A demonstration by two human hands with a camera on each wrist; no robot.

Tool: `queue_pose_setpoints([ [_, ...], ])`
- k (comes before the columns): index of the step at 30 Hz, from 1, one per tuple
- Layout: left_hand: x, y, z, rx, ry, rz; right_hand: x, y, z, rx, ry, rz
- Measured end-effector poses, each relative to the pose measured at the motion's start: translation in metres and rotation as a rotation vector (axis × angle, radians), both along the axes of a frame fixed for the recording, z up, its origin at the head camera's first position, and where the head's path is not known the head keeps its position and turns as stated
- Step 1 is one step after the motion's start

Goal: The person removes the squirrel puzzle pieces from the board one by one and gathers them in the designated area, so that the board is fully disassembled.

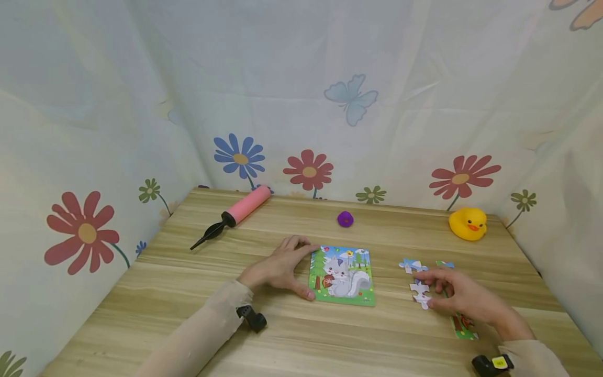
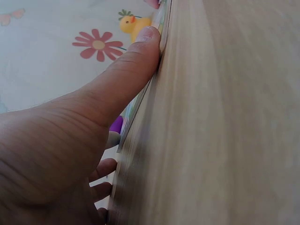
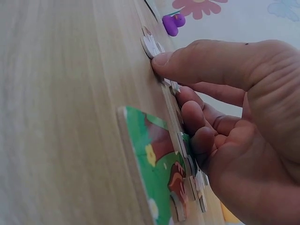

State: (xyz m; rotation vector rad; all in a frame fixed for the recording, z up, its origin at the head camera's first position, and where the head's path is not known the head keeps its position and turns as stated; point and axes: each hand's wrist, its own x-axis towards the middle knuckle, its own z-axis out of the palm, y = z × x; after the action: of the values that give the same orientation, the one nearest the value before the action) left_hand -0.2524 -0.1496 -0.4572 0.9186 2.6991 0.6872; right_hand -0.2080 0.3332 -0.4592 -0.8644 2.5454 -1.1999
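Observation:
A square squirrel picture board (image 1: 340, 276) lies flat on the table. My left hand (image 1: 280, 267) rests at its left side, thumb touching the lower left corner and forefinger at the upper left; in the left wrist view the thumb (image 2: 126, 70) is straight along the board's edge. To the right, my right hand (image 1: 471, 298) holds a pale grey jigsaw piece (image 1: 420, 294) between thumb and forefinger, low over the table. A blue-and-white jigsaw piece (image 1: 412, 265) lies just beyond it. Green jigsaw pieces (image 1: 464, 327) lie partly hidden under the right hand.
A pink hand pump (image 1: 249, 204) with a black nozzle lies at the back left. A small purple toy (image 1: 345, 219) stands behind the board, and a yellow rubber duck (image 1: 468, 224) at the back right. Flower-printed curtain (image 1: 395, 131) encloses the table's back and sides.

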Motion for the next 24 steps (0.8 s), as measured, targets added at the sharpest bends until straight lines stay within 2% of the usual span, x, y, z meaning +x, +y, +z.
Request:
queue_pose_setpoints([
  [13, -0.0007, 0.0, -0.0014, 0.007, -0.002, 0.0, 0.0011, 0.001, -0.0007, -0.026, -0.019, 0.012],
  [20, -0.0002, -0.0003, -0.0018, 0.004, 0.005, 0.006, 0.0015, 0.0005, 0.0038, -0.032, -0.101, -0.03],
  [24, -0.0001, -0.0002, -0.0017, 0.003, 0.005, 0.003, 0.0011, -0.0001, 0.0061, -0.026, -0.098, -0.075],
])
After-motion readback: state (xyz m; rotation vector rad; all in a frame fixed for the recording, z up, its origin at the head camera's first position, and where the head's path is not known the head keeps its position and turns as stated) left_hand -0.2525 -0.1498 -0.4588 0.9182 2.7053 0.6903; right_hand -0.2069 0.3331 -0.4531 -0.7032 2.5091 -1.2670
